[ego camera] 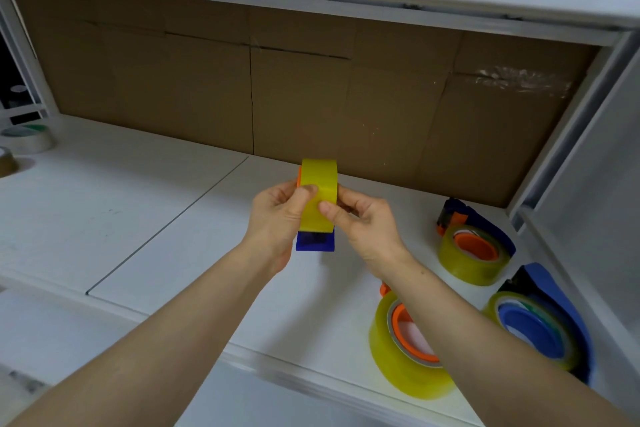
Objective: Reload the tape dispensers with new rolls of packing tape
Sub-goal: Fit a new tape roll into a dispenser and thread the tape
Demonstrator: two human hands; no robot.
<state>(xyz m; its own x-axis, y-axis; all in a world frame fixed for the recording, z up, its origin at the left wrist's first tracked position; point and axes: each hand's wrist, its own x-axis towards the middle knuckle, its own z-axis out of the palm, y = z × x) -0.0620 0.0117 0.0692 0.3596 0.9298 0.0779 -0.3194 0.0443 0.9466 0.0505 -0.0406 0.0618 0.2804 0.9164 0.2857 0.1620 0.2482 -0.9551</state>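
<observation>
White shelf (138, 218), three yellow tape rolls (474, 265) (398, 364) (498, 308) at right, two other rolls (29, 142) (5, 165) far left

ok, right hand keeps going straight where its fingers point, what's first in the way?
The yellow tape roll that the right hand pinches; just beyond it, probably the left hand. Depth is hard to judge from one view.

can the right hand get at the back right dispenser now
Probably, once freed: the right hand pinches the held yellow roll, but only bare shelf lies between it and that dispenser.
</observation>
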